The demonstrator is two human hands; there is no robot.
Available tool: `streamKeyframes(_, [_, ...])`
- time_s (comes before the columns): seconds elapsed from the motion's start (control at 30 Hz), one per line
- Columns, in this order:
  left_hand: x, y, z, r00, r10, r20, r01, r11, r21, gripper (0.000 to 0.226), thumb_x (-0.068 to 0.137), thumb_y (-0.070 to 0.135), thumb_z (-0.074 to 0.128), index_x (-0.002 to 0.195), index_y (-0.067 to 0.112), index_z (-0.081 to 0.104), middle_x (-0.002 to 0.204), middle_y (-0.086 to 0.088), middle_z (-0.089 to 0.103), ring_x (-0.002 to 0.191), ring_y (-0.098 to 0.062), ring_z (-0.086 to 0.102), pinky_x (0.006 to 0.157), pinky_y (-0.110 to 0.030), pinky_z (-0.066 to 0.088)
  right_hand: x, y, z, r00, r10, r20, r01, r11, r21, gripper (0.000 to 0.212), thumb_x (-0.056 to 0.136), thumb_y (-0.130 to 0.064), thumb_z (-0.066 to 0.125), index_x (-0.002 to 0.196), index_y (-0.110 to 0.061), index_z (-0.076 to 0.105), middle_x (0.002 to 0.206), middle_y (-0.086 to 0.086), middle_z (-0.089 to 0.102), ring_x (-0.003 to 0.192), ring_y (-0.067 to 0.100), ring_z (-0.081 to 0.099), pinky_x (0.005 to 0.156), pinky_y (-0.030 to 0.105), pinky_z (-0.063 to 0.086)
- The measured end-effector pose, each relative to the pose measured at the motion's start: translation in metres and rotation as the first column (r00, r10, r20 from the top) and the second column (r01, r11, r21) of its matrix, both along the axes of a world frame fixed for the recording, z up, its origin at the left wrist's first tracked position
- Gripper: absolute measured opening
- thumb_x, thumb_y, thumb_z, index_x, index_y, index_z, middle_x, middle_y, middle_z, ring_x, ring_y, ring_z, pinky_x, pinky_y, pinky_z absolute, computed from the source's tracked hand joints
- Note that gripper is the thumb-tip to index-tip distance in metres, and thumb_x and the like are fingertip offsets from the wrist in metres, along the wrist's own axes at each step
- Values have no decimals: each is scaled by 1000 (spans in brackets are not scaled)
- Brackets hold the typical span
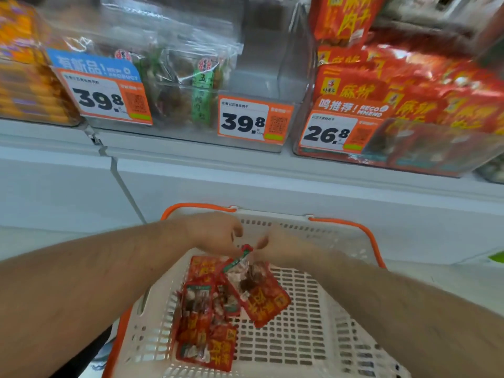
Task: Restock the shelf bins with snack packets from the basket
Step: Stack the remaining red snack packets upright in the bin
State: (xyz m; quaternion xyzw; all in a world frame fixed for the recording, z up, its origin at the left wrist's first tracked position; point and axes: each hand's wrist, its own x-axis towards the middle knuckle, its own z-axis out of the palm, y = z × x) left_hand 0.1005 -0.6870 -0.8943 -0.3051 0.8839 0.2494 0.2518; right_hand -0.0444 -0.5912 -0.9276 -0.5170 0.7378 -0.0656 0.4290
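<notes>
Hands meet at frame centre above a white slatted plastic basket with orange handles (313, 309). The left hand (218, 236) and right hand (275, 245) both pinch the top edge of one red foil snack packet (259, 287), which dangles over more red packets (204, 323) lying inside. That thin pinch could slip. At upper right, the clear plastic shelf bin (436, 148) already looks heaped, so added packets may spill.

Red packets (261, 293) (yellow lettering) in a white, orange-rimmed basket (308, 309).
</notes>
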Motion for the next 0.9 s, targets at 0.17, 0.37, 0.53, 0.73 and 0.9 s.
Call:
streamKeyframes(0.17, [-24, 16, 24, 955, 113, -275, -51, 973, 223, 23, 80, 43, 72, 77, 21, 64, 67, 7, 57, 62, -12, 51, 63, -30, 40, -26, 8, 80, 994, 52, -100, -68, 985, -156, 38, 80, -34, 76, 45, -25, 64, 43, -7, 50, 47, 7, 42, 54, 30, 37])
streamKeyframes(0.37, [-45, 26, 79, 826, 289, -484, -127, 932, 341, 12, 81, 22, 77, 81, 13, 69, 75, 2, 70, 70, -13, 66, 63, -29, 52, -48, 34, 147, 986, -95, -136, 41, 933, -357, 25, 80, -32, 76, 67, -14, 64, 60, -6, 57, 56, 8, 50, 57, 27, 40])
streamKeyframes(0.53, [-57, 35, 108, 421, 673, -608, -221, 726, 651, 4, 86, 10, 72, 88, 13, 72, 69, 5, 71, 63, -8, 65, 56, -20, 48, -67, 53, 179, 825, -549, -133, 319, 647, -692, 29, 75, -36, 80, 79, -20, 56, 75, -7, 61, 71, 11, 56, 67, 31, 45])
streamKeyframes(0.73, [-76, 59, 124, 74, 916, -393, -66, 398, 915, 13, 92, 9, 64, 104, 11, 68, 95, -8, 76, 81, -21, 72, 67, -33, 57, -70, 59, 201, 500, -628, 596, 855, 246, -457, 28, 80, -33, 79, 92, -17, 59, 77, -3, 62, 63, 11, 51, 55, 26, 37])
streamKeyframes(0.9, [-85, 62, 129, 51, 903, -426, -35, 428, 903, 16, 91, 11, 64, 107, 11, 67, 102, -12, 74, 88, -25, 72, 67, -35, 56, -56, 53, 198, 366, -447, 816, 897, 403, -182, 10, 90, -26, 69, 91, -19, 62, 60, -7, 54, 43, 9, 32, 42, 21, 27])
